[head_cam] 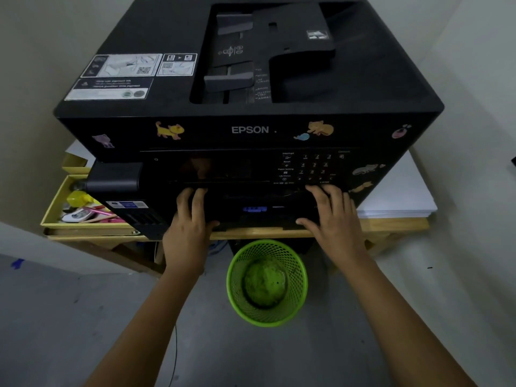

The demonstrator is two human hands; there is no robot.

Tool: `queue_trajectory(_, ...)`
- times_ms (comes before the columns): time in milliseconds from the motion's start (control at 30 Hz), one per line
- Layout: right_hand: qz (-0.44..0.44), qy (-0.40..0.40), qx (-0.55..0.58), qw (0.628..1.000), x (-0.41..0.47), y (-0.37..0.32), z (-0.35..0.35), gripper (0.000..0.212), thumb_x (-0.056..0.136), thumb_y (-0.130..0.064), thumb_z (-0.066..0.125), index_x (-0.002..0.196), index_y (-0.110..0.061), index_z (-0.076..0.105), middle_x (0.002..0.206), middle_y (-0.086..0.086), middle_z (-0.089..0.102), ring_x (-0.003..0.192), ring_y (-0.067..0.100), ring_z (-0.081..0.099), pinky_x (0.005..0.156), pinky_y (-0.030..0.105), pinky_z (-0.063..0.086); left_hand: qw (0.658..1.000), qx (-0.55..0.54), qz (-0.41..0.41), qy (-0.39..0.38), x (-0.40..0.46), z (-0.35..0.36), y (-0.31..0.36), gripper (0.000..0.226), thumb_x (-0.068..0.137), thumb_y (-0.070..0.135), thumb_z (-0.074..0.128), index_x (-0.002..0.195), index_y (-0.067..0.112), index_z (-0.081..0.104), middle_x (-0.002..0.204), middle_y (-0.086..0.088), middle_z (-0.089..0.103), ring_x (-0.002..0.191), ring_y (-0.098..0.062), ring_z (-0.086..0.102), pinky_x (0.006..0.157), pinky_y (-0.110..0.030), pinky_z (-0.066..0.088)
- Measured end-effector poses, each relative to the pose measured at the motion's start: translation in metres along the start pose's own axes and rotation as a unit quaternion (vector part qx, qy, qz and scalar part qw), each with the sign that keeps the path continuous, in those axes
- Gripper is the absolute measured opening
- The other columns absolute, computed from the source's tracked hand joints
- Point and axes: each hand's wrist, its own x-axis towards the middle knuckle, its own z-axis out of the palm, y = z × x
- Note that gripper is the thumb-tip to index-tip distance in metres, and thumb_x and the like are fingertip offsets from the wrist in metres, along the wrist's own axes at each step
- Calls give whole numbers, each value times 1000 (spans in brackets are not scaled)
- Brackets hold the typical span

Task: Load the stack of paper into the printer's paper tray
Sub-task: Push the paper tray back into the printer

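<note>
White paper [396, 191] lies stacked on the table [391, 224] right of the printer [251, 129], unloaded. We judge loading barely begun: left hand [187, 219] and right hand [332, 216] grip the closed tray [251, 210].

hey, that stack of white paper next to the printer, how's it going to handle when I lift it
The paper stack looks thick, so probably heavy for its size. Its sheets are loose and unwrapped, so they may sag or slide apart. It overhangs the wooden table, which likely gives an easy grip underneath.
</note>
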Motion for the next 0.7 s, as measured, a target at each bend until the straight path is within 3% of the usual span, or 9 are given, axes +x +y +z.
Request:
queue_trajectory(333, 13, 45, -31, 998, 4, -7, 12, 65, 98, -41, 79, 147, -15, 45, 129, 17, 53, 105, 35, 55, 90, 49, 52, 1000, -21, -24, 1, 12, 18, 2, 67, 91, 23, 81, 143, 15, 40, 146, -25, 43, 83, -49, 67, 49, -47, 56)
queue_trajectory(700, 6, 69, -32, 997, 3, -5, 19, 65, 98, -42, 79, 147, -14, 47, 129, 17, 50, 103, 35, 56, 88, 48, 52, 1000, -6, -4, 26, 9, 27, -8, 63, 96, 28, 76, 147, 14, 42, 148, -24, 43, 89, -48, 66, 54, -49, 58)
